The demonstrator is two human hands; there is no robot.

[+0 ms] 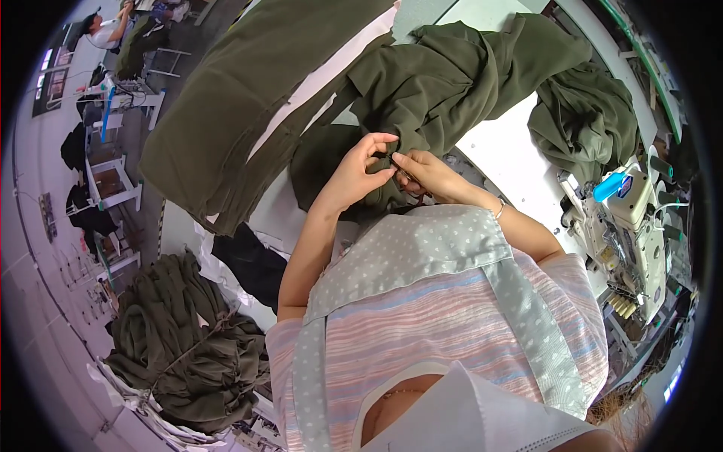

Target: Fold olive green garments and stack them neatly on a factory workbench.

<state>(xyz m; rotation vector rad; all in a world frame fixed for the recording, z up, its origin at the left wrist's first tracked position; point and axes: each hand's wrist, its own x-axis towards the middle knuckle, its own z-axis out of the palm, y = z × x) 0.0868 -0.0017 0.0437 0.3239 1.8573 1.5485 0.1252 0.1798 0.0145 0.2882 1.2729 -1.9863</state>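
Observation:
Dark olive-green cloth (429, 83) lies bunched across the white table in front of me, and one fold of it reaches under my hands. My left hand (360, 172) has its fingers curled round a dark edge of this cloth. Close against it, my right hand (431, 176) is closed, thumb and forefinger pinched together at the same spot. Something small and dark shows in part under the right fingers; its kind is hidden by them. The fingertips of both hands nearly meet.
A stack of olive-green cut panels (226, 98) with a pale strip stands at left. Another crumpled green heap (587, 120) lies at right, near a sewing machine (633, 203) with a blue part. A large cloth pile (188, 339) sits lower left. Another person (105, 32) sits far left.

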